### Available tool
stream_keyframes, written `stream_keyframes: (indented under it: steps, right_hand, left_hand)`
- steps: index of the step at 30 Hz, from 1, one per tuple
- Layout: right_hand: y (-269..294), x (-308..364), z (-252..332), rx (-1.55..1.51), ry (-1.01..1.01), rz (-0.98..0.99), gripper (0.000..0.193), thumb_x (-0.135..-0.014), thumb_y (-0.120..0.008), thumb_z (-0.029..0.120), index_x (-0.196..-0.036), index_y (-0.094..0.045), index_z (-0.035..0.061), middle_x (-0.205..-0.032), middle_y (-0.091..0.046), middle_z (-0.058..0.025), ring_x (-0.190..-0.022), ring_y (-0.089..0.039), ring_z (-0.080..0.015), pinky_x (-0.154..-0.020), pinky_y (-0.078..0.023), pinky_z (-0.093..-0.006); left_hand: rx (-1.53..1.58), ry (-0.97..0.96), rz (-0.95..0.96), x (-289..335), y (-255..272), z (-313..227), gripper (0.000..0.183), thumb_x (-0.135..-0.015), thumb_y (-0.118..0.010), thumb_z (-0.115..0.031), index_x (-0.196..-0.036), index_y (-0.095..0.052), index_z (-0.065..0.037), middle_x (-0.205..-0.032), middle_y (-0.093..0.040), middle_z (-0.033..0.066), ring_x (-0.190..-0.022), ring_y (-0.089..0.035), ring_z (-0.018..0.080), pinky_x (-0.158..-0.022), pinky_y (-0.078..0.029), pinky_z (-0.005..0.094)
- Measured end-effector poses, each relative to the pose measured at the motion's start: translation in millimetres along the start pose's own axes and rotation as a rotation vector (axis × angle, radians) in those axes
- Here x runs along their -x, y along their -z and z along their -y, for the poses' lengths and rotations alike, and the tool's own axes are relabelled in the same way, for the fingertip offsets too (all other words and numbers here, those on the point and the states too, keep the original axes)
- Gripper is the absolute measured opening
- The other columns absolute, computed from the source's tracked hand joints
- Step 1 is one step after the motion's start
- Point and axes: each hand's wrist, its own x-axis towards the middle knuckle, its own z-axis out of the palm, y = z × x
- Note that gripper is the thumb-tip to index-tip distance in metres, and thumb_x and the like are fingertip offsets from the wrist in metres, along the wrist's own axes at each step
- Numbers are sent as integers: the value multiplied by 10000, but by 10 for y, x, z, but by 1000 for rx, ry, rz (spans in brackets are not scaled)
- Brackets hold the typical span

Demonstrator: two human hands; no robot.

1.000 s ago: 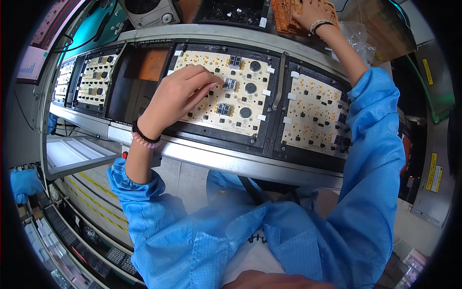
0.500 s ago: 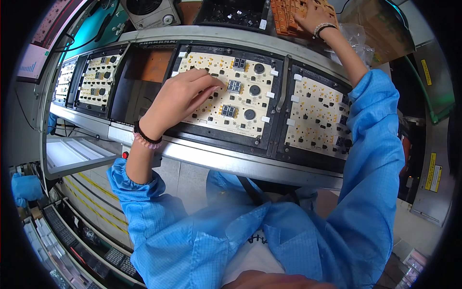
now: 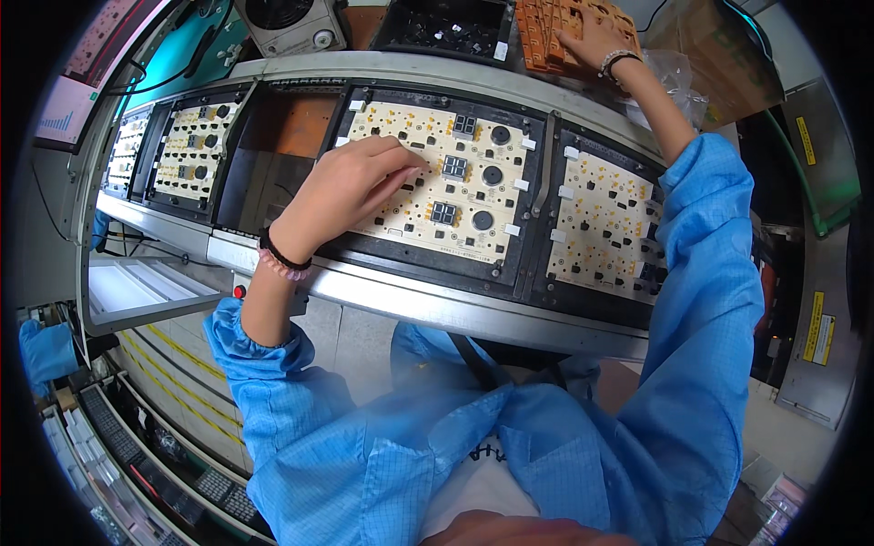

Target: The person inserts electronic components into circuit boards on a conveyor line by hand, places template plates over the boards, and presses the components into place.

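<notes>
My left hand (image 3: 350, 187) hovers over the left part of a cream circuit board (image 3: 464, 244), thumb and fingertips pinched together; whatever is between them is too small to make out. The board sits in a black carrier frame (image 3: 414, 257) and bears two-digit displays (image 3: 454, 167), round black buzzers (image 3: 492, 175) and small black and yellow parts. My right hand (image 3: 601, 41) reaches to the far side and rests on a stack of orange slotted plates (image 3: 539, 36), thumb apart from the fingers. Part of the stack is hidden under that hand.
A second board (image 3: 592, 214) lies in its carrier to the right, partly behind my right sleeve. More boards (image 3: 193, 150) stand on the line at left. Beyond the metal rail (image 3: 401, 64) are a black bin of small parts (image 3: 443, 32), a blower (image 3: 289, 23) and a cardboard box (image 3: 728, 64).
The boards in their carriers have shifted slightly to the right in the picture. My left hand stays pinched above the board; my right hand has barely moved on the orange plates.
</notes>
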Motion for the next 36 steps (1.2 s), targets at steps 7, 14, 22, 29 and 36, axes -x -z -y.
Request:
stream_keyframes:
  steps: [7,14,22,29,36]
  right_hand:
    - [-714,-473,-434,-13,-58,-218,903,-855,-596,618,-1542,-350,86,-1586,-353,-230,-1472,-314,-408,-1213,-242,-518]
    - [-538,-392,-366,-134,-110,-117,929,-741,-719,528,-1424,-411,-21,-1454,-452,-302,-1396,-408,-413,-1159,-345,-461]
    - [-354,-182,-543,-975,690,-298,826,-746,-780,408,-1350,-405,-12,-1262,-548,-281,-1242,-523,-403,-1066,-426,-465]
    - [-56,-64,-781,-566,80,-475,856,-842,-823,284,-1465,-280,60,-1334,-510,-180,-1233,-531,-308,-1068,-451,-423]
    - [1033,1272,-318,-1252,167,-517,893,-874,-802,260,-1535,-232,71,-1350,-508,-153,-1231,-539,-252,-1062,-462,-413]
  left_hand:
    - [-9,11,33,-12,51,3,143,-963,-622,-156,-1043,-698,-65,-924,-665,116,-845,-662,306,-744,-541,389]
    - [17,-7,42,-14,63,41,141,-965,-616,-151,-1042,-697,-64,-922,-668,121,-848,-662,310,-748,-542,392]
    - [38,-9,36,8,84,78,139,-969,-610,-140,-1047,-696,-63,-926,-668,124,-851,-665,309,-743,-545,385]
    - [43,7,54,14,127,105,144,-973,-610,-110,-1069,-694,-42,-921,-665,128,-823,-657,292,-734,-528,352]
    - [388,83,-44,11,72,141,196,-1018,-584,-118,-1136,-711,-26,-970,-712,81,-811,-667,156,-729,-531,277]
